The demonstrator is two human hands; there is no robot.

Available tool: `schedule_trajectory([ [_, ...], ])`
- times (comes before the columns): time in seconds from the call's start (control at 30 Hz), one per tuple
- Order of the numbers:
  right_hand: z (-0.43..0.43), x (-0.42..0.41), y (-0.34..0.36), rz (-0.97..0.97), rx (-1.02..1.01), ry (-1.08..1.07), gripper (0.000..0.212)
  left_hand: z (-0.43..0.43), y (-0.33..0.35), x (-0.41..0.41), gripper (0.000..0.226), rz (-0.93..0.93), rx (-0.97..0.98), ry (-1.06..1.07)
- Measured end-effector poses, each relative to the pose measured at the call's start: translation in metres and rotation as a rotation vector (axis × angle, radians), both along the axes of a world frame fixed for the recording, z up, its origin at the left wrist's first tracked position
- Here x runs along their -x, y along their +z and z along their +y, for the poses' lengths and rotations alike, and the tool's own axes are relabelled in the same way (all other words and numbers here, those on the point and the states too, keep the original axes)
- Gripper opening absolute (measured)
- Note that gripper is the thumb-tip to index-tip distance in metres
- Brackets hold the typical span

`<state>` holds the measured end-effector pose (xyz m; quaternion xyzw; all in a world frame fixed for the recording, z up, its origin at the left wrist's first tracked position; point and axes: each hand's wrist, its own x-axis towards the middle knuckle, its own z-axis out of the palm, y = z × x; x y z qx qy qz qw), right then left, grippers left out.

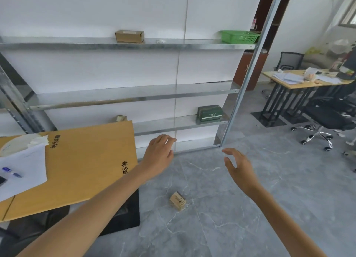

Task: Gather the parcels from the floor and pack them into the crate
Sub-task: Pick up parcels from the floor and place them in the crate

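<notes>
A small brown cardboard parcel (178,201) lies on the grey tiled floor between my two forearms. My left hand (159,152) is stretched forward above the floor, fingers relaxed and holding nothing, near the bottom shelf of the metal rack. My right hand (238,165) is also raised and open, fingers spread, empty. Both hands are well above and beyond the parcel. A green plastic crate (238,36) stands on the top shelf at the right. Another brown box (129,36) sits on the same top shelf.
A metal shelf rack (134,98) fills the wall ahead; a green box (210,114) sits on a lower shelf. A wooden table (86,160) with papers and a pen is at my left. Desks and office chairs (325,120) stand at the right.
</notes>
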<state>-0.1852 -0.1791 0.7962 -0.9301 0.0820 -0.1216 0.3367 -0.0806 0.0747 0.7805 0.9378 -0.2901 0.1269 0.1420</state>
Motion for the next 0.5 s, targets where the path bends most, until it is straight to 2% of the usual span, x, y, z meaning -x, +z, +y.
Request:
schedule_trajectory([
  [0.27,-0.074,-0.026,-0.019,0.048,-0.034,0.055,0.027,-0.04,-0.016,-0.021,0.042,0.054,-0.055,0.098],
  [0.5,-0.084,-0.04,-0.042,0.107,-0.12,0.097,0.024,-0.04,-0.033,-0.03,0.042,0.112,-0.083,0.125],
])
